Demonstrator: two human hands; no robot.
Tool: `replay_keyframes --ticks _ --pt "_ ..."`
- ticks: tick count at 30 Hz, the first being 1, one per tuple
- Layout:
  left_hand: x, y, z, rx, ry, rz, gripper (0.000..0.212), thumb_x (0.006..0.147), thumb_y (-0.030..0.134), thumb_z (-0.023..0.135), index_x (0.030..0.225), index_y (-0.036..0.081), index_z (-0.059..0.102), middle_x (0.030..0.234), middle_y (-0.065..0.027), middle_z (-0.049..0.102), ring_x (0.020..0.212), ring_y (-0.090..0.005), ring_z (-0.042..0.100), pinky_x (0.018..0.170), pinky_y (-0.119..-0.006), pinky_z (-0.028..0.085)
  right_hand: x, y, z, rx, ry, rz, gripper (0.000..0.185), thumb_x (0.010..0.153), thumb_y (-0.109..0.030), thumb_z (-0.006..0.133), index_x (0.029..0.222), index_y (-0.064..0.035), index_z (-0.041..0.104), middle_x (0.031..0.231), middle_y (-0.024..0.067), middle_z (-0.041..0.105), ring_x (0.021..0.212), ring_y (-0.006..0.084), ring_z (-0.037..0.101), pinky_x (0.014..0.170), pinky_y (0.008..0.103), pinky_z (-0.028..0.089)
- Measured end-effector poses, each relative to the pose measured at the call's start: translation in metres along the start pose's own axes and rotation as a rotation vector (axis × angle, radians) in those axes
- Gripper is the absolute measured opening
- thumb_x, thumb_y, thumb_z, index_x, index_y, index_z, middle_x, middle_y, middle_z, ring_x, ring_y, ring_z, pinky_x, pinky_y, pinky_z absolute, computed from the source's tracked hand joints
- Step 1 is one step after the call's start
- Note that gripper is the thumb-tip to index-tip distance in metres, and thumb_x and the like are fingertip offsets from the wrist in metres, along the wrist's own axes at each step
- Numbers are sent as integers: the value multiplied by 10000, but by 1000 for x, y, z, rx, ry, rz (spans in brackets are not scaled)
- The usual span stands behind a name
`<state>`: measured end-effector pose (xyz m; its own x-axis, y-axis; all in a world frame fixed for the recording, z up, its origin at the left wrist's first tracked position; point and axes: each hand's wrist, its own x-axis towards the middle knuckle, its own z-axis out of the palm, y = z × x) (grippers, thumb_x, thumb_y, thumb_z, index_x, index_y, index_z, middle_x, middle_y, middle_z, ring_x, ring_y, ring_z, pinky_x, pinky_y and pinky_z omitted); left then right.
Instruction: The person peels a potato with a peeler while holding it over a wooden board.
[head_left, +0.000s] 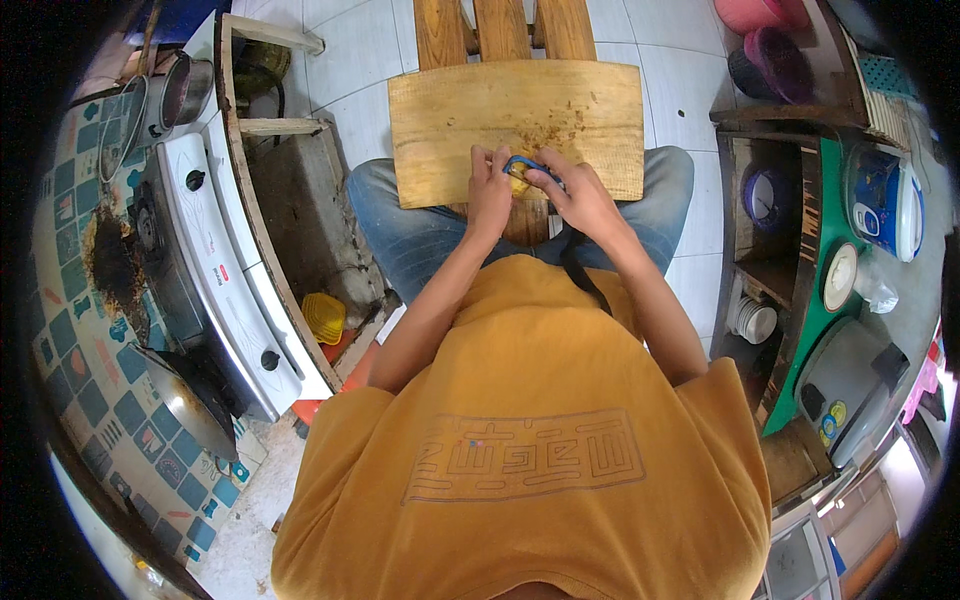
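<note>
Both hands meet over the near edge of a wooden board (442, 112) that lies between my knees. My right hand (574, 187) grips a blue-handled tool (529, 160), which looks like a peeler. A small yellowish piece (517, 184) sits between the hands, with the fingers of my left hand (491, 184) closed around its left side. What kind of piece it is cannot be told. Brown shavings or peelings (551, 135) are scattered on the board just beyond the hands.
A slatted wooden bench (502, 34) extends past the board. To the left stand a gas stove (225, 277), a wok (187, 405) and a yellow plastic basket (324, 318). Shelves with stacked bowls (754, 321) and a rice cooker (851, 390) are at the right.
</note>
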<state>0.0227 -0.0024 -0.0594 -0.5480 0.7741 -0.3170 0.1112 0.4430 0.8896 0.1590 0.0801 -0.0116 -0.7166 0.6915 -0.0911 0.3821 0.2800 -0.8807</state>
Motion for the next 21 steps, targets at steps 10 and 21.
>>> replay_keyframes --ticks 10,21 --pt "-24 25 5 -26 -67 -101 292 986 293 442 1035 5 457 925 -205 524 834 -401 572 750 -459 452 21 41 -1 -84 57 -15 316 946 -269 598 1129 -12 578 876 231 650 809 434 604 696 416 486" --pt "-15 17 3 -128 15 -237 329 966 340 450 980 11 445 846 -266 581 820 -451 565 756 -478 432 9 23 -7 -130 -9 17 310 957 -266 579 1115 1 584 951 211 668 876 412 625 746 408 490"
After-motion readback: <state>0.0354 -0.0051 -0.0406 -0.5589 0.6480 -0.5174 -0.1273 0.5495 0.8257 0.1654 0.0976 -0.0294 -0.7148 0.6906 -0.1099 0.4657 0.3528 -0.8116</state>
